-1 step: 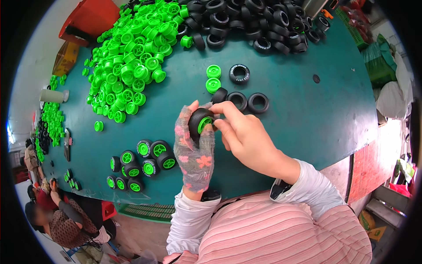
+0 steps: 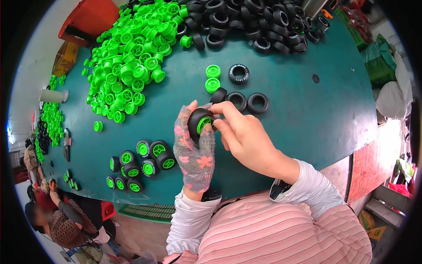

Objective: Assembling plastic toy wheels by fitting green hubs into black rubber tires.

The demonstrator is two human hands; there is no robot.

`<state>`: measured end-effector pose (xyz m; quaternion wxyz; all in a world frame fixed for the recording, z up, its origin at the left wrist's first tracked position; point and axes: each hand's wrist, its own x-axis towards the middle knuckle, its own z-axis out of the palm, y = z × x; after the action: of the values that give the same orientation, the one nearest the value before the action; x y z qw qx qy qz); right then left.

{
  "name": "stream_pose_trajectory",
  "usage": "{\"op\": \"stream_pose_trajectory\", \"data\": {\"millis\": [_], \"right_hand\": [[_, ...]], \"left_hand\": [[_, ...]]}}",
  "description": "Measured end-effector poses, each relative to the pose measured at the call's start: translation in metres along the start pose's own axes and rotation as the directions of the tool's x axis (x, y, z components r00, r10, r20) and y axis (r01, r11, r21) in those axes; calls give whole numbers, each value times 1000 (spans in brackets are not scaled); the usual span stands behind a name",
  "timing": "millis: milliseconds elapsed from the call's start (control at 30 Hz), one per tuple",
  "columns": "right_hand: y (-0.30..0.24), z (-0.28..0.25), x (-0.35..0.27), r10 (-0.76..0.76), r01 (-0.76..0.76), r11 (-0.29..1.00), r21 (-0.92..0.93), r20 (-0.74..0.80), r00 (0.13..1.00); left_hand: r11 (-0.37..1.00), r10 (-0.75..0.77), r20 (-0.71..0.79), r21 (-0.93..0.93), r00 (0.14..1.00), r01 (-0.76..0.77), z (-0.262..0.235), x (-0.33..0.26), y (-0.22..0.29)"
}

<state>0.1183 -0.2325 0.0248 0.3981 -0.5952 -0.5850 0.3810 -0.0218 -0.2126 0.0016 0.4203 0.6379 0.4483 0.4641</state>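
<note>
Head cam: gloved L hand (image 2: 195, 154) grips black rubber tyre (image 2: 195, 120) w/ green plastic wheel (image 2: 201, 125); bare R hand (image 2: 245, 134) touching, pinch unclear; prob. seating; next needs even push.

Holds black tire (image 2: 194, 122) with green hub (image 2: 202, 125) in gloved left hand (image 2: 193, 156), touches its edge with bare right hand (image 2: 241, 132). Faces green hub pile (image 2: 127, 66) and black tire pile (image 2: 278, 37) across green table (image 2: 303, 119).

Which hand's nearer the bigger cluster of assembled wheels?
Left: the left hand is just right of the cluster; the right hand is farther right.
</note>
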Motion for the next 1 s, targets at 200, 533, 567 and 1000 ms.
{"op": "stream_pose_trajectory", "data": {"millis": [200,533,567,1000], "right_hand": [[-13,-1,-1,7,-6,999,-42,18,1000],[4,11,-4,-57,54,997,-58,-60,997],[4,12,-5,-56,51,993,-102,-50,997],[10,10,-4,-338,287,837,-465,-28,941]], "left_hand": [[990,135,-93,-34,986,-138,6,0,-7],[992,-36,-38,116,999,40,1,1,6],[993,-57,-28,102,998,60,1,1,7],[972,-224,112,-46,968,230,-9,8,14]]}}
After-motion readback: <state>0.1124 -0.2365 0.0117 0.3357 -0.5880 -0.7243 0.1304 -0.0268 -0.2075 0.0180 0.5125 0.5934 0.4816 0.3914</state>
